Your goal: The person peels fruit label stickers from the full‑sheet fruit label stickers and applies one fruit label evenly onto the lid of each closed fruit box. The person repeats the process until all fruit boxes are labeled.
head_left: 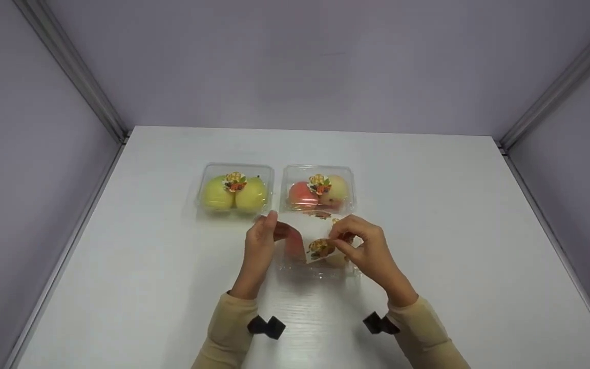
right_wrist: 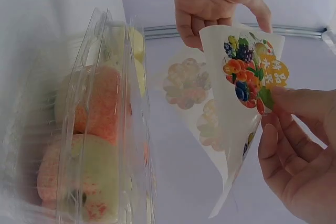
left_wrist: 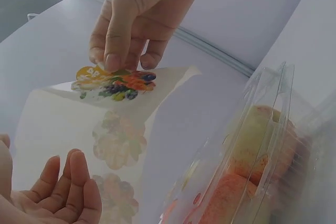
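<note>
My right hand [head_left: 372, 251] pinches the edge of a fruit-printed sticker [right_wrist: 247, 72] between thumb and fingers. This sticker is on a curled white backing sheet [left_wrist: 58, 124], where more fruit stickers show faintly through. My left hand [head_left: 260, 241] supports the sheet from behind with loosely extended fingers, and its thumb stands apart from the sheet. Below the sheet is a clear plastic box [head_left: 300, 270] holding peaches [right_wrist: 102, 103]. The sheet and both hands hide part of this box in the head view.
Behind the hands stand two closed clear boxes with fruit stickers on their lids. One holds yellow-green pears [head_left: 250, 197] at the left, the other peaches [head_left: 336, 190] at the right. They rest on a white table [head_left: 454, 230] with panel walls [head_left: 305, 77] around it.
</note>
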Demonstrator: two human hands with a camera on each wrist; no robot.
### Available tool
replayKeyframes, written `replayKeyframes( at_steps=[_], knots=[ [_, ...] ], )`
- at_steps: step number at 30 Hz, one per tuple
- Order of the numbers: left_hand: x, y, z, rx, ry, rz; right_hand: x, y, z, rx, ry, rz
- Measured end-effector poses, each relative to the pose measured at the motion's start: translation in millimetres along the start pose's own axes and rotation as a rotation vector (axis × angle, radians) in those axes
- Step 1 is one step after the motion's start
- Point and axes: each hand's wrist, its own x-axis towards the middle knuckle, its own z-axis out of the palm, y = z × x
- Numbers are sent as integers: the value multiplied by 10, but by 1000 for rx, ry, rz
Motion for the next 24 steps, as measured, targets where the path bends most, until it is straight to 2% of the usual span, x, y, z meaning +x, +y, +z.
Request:
replayKeyframes(
  at_steps=[3, 6, 18, 24],
  knots=[
    [34, 2, -28, 3, 48, -63, -14, 18, -22, 1, -29, -15],
    [62, 7, -52, 15, 66, -79, -24, 32, -32, 2, -36, -24],
    [90, 39, -112, 20, 135, -25, -47, 62, -13, -20, -76, -12],
    [97, 70, -139, -4, 165, -22, -54, 63, -8, 1, -87, 3]
  ],
)
